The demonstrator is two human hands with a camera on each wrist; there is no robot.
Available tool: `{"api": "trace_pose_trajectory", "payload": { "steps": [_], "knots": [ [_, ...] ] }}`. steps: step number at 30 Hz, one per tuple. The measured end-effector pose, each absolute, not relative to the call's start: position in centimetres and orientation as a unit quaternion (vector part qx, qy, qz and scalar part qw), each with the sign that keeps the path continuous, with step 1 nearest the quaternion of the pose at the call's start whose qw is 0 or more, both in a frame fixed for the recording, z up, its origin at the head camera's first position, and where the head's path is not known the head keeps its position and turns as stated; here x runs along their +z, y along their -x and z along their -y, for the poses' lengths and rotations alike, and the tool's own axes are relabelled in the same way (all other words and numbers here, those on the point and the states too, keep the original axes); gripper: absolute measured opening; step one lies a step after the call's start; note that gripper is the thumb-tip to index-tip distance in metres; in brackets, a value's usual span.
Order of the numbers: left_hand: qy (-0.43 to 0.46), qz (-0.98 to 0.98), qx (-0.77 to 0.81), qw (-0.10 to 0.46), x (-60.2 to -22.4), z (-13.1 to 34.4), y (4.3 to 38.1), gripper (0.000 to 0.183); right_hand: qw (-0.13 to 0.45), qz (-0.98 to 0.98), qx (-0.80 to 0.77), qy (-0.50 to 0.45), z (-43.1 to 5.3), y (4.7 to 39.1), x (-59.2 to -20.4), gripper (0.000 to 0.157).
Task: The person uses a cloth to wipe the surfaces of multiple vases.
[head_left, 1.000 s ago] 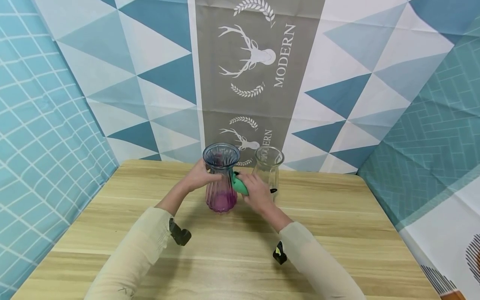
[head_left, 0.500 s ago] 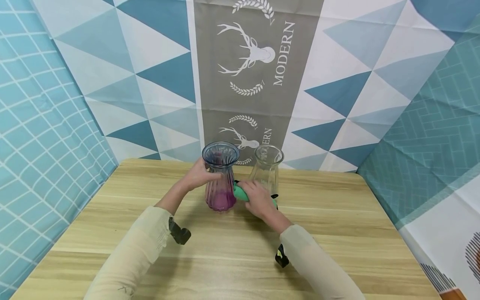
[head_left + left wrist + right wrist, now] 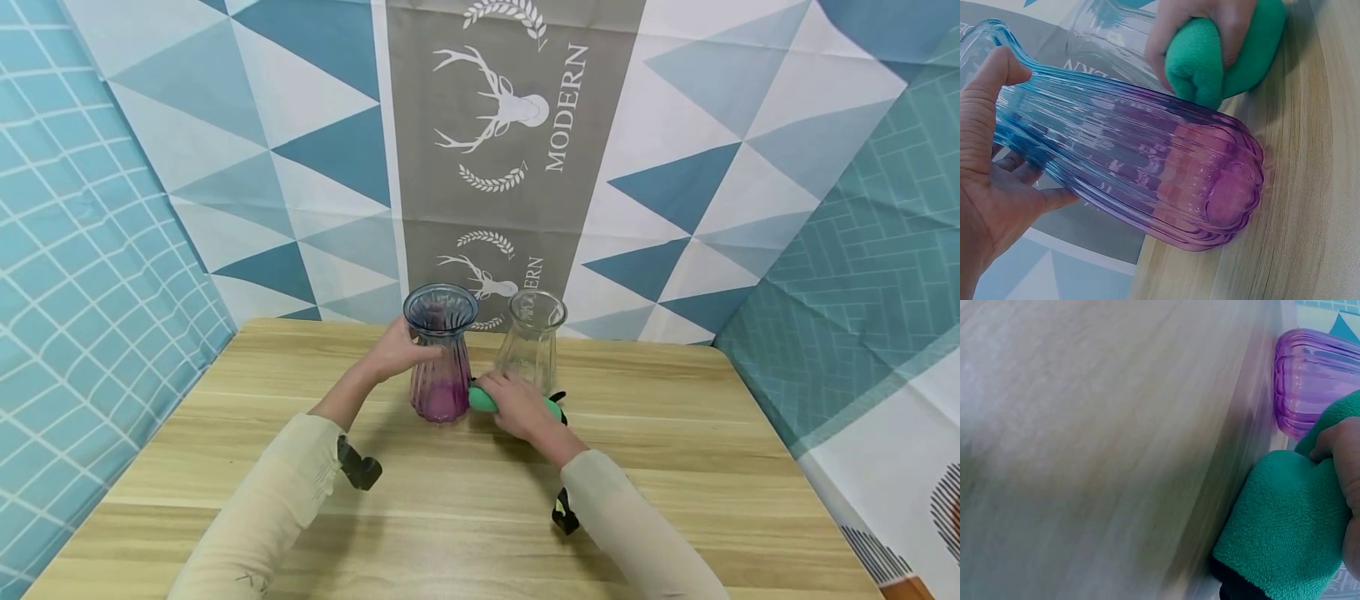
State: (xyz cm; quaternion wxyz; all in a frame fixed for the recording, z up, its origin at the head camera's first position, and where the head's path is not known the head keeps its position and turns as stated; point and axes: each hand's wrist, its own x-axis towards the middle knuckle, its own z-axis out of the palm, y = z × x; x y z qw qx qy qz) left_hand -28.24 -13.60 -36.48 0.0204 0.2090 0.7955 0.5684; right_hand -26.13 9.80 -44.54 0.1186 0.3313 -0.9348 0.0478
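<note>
A ribbed glass vase [image 3: 439, 392], blue at the rim and purple at the base, stands upright on the table. My left hand [image 3: 393, 350] holds it around the neck, thumb on the near side. In the left wrist view that thumb [image 3: 997, 72] lies just below the flared rim. Bunched in my right hand [image 3: 519, 404] is a green cloth [image 3: 482, 400] with black bits at its ends. The cloth [image 3: 1196, 59] is at the vase's lower right side; whether it presses the glass I cannot tell. The right wrist view shows the cloth [image 3: 1288, 525] close to the tabletop.
A clear glass vase [image 3: 528, 354] stands just behind my right hand, near the table's back edge. The wooden table [image 3: 450, 517] meets a patterned cloth backdrop [image 3: 322, 208] at the back, with blue tiled-print sheets [image 3: 82, 250] at the left side.
My right hand has moved down along the coloured vase's right side with the green cloth, from mid-height to near its base. My left hand and the vase stay almost still.
</note>
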Motion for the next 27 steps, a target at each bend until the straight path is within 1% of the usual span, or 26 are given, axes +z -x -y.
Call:
{"api": "trace_pose_trajectory", "payload": {
  "steps": [7,12,15,20,23,27],
  "knots": [
    [-0.214,-0.794,0.569,0.016,-36.5,13.7,28.2,0.075,0.099,0.934,0.043,-0.339,-9.9,26.1,-44.3,0.054],
    [-0.215,-0.797,0.564,0.017,-36.5,13.8,28.2,0.074,0.119,0.931,0.089,-0.333,-10.2,26.3,-43.5,0.057],
    [-0.216,-0.796,0.565,0.016,-36.5,13.7,28.2,0.074,0.132,0.93,0.113,-0.324,-10.3,26.3,-42.9,0.054],
    [-0.217,-0.795,0.566,0.016,-36.6,13.7,28.2,0.075,0.143,0.926,0.175,-0.302,-10.0,26.3,-41.6,0.044],
    [-0.218,-0.799,0.561,0.017,-36.6,13.7,28.2,0.076,0.179,0.914,0.218,-0.293,-9.8,26.2,-40.9,0.041],
    [-0.222,-0.801,0.556,0.012,-36.6,13.8,28.2,0.075,0.261,0.886,0.256,-0.284,-9.4,26.4,-40.1,0.042]
  ]
}}
